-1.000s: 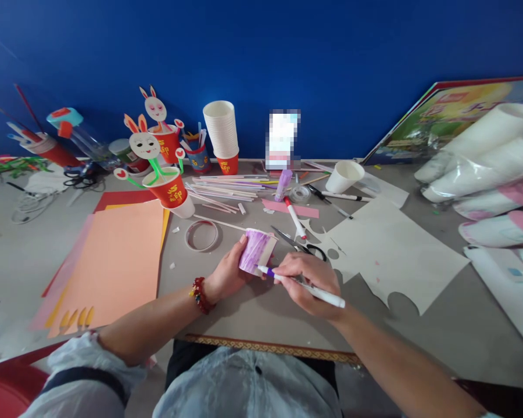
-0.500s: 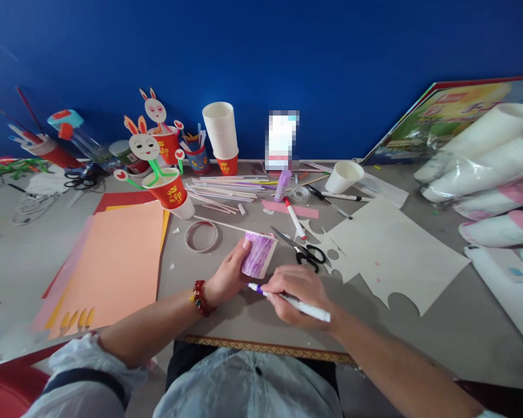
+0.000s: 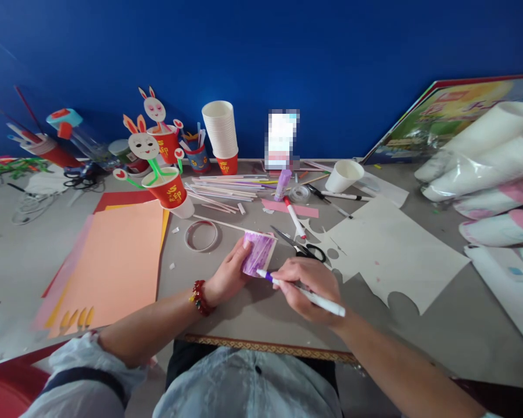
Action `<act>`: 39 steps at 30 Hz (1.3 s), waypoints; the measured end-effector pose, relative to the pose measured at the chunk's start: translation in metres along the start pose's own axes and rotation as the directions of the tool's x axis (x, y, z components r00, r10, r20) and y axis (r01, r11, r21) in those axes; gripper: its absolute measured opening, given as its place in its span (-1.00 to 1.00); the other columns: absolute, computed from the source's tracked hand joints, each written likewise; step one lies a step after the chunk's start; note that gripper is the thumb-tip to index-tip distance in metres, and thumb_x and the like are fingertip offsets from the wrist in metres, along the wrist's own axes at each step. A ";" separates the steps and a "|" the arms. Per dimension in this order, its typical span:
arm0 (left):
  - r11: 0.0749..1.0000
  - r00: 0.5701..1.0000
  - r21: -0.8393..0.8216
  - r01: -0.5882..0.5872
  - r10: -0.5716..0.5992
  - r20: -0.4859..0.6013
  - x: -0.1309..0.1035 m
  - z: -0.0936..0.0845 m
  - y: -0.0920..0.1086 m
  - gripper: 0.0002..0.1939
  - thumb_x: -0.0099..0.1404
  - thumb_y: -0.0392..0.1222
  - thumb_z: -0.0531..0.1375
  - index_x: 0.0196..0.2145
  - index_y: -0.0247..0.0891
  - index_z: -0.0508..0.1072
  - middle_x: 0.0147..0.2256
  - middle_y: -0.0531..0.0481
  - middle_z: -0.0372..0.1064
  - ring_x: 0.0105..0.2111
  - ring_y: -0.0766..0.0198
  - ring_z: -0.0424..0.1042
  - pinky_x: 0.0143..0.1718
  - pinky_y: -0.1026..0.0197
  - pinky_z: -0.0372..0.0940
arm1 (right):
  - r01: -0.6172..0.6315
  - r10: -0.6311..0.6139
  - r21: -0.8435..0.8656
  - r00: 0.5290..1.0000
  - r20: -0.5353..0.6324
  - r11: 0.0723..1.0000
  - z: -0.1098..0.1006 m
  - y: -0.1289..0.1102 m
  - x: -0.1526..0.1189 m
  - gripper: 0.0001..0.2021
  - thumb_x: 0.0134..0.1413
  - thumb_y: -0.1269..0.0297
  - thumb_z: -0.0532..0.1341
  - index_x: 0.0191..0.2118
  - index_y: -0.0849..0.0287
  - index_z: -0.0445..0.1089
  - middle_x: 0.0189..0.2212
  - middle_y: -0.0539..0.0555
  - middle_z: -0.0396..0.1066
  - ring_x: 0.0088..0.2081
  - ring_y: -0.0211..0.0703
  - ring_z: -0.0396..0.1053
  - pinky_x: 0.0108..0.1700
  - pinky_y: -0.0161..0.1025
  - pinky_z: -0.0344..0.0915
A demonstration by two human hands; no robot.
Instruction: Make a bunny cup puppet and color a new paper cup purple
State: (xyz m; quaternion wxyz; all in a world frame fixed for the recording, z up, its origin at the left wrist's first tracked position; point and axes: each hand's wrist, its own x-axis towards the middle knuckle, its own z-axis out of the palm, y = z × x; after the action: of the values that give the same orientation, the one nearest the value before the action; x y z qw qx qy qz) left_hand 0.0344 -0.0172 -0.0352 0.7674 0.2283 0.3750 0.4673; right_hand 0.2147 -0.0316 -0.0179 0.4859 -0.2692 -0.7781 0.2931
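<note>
My left hand [image 3: 230,271] grips a paper cup [image 3: 257,251] tilted above the table, its side covered mostly in purple strokes with a paler strip at the right. Between the fingers of my right hand [image 3: 307,285] is a white marker [image 3: 325,303] with a purple collar. Its tip meets the lower edge of the cup, though I cannot tell whether it presses on it. Black-handled scissors [image 3: 314,252] lie just beyond my right hand, partly hidden by it. A roll of tape [image 3: 201,236] rests to the left of the cup.
Coloured paper sheets [image 3: 113,261] are stacked at the left. White cut paper [image 3: 387,249] spreads on the right. Behind stand rabbit-decorated red cups [image 3: 171,194], a tall stack of paper cups [image 3: 220,130], straws [image 3: 230,188], a red marker [image 3: 294,217] and a single white cup [image 3: 344,176].
My right hand has shifted right and slightly up, bringing the marker tip from below the cup onto its lower edge. My left hand and the cup have hardly moved.
</note>
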 end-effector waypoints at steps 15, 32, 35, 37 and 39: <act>0.999 0.998 -0.038 0.037 -0.035 0.052 0.003 -0.003 -0.003 -0.45 0.21 0.16 0.34 0.05 -0.21 0.53 -0.06 -0.10 0.52 -0.25 0.22 0.45 -0.28 0.25 0.33 | -0.041 0.039 -0.063 0.999 -0.028 0.997 -0.013 0.008 0.005 -0.84 0.19 0.46 0.19 -0.20 0.09 0.46 -0.46 0.00 0.53 -0.45 -0.19 0.46 -0.37 -0.23 0.39; 0.986 0.961 -0.132 0.100 -0.062 0.268 0.008 -0.014 0.000 -0.47 0.34 0.14 0.18 0.09 -0.30 0.48 -0.11 -0.20 0.51 -0.29 0.10 0.50 -0.43 0.19 0.40 | -0.150 0.155 0.051 0.980 -0.121 0.987 -0.015 0.014 0.003 -0.88 0.21 0.43 0.20 -0.23 0.11 0.48 -0.47 0.02 0.54 -0.44 -0.18 0.48 -0.41 -0.26 0.38; 0.991 0.955 -0.077 0.109 -0.083 0.283 0.006 -0.014 0.000 -0.42 0.30 0.18 0.23 0.11 -0.28 0.46 -0.19 -0.18 0.52 -0.31 0.12 0.49 -0.43 0.20 0.40 | -0.209 0.214 0.049 0.970 -0.117 0.977 -0.015 0.019 0.000 -0.88 0.23 0.40 0.21 -0.19 0.10 0.49 -0.41 0.04 0.56 -0.41 -0.18 0.50 -0.39 -0.26 0.40; 0.989 0.953 -0.053 0.139 -0.119 0.279 0.006 -0.015 0.000 -0.41 0.31 0.18 0.23 0.13 -0.28 0.45 -0.20 -0.19 0.52 -0.32 0.12 0.50 -0.41 0.18 0.42 | -0.252 0.257 0.053 0.955 -0.145 0.966 -0.015 0.022 -0.002 -0.87 0.25 0.39 0.20 -0.15 0.09 0.49 -0.38 0.03 0.57 -0.40 -0.19 0.50 -0.38 -0.27 0.41; 0.986 0.953 -0.056 0.158 -0.138 0.270 0.006 -0.015 0.000 -0.39 0.31 0.20 0.22 0.14 -0.29 0.44 -0.20 -0.20 0.53 -0.32 0.12 0.51 -0.40 0.17 0.42 | -0.249 0.254 0.046 0.953 -0.168 0.967 -0.013 0.021 -0.002 -0.87 0.26 0.39 0.20 -0.15 0.09 0.48 -0.37 0.03 0.56 -0.40 -0.19 0.51 -0.36 -0.26 0.42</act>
State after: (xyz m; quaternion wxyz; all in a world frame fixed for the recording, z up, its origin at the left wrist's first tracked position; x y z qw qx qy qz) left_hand 0.0241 -0.0119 -0.0472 0.8517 0.2302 0.2669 0.3879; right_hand 0.2305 -0.0158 -0.0297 0.5135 -0.3844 -0.6888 0.3378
